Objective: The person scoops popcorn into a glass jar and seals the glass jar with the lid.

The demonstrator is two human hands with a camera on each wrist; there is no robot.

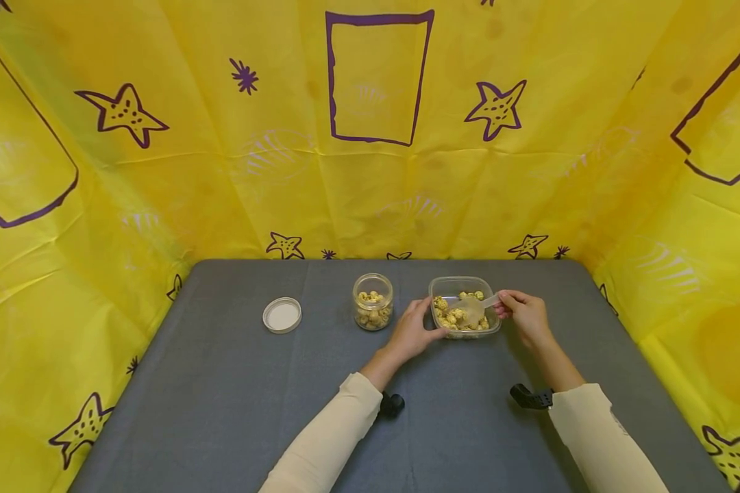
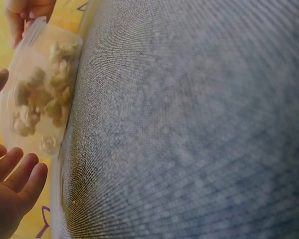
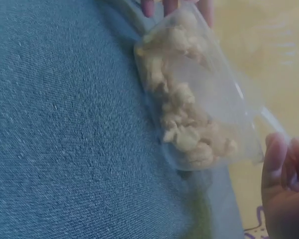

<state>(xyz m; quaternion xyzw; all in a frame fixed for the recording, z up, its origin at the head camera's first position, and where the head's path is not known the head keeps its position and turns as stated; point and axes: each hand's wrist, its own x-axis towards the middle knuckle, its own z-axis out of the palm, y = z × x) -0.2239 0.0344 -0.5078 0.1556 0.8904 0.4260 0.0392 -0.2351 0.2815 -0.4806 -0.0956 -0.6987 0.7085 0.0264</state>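
Note:
A clear rectangular plastic container (image 1: 465, 279) of popcorn (image 1: 450, 318) stands on the table. My left hand (image 1: 413, 333) rests against its left side, thumb by the near left corner and fingers along the left rim. In the left wrist view these fingers (image 2: 20, 174) lie spread and relaxed beside the container's wall. My right hand (image 1: 526, 316) pinches the handle of a translucent plastic spoon (image 1: 472, 309) at the right rim. The spoon's broad bowl lies over the popcorn inside the container. Left of my left hand stands an uncapped clear jar (image 1: 373, 281), partly filled with popcorn.
A round white lid (image 1: 282, 315) lies on the grey cloth-covered table (image 1: 234, 397), left of the jar. Yellow printed sheets (image 1: 376, 185) hang close behind the table and along both sides. Dark straps with cameras (image 1: 532, 397) sit at both wrists.

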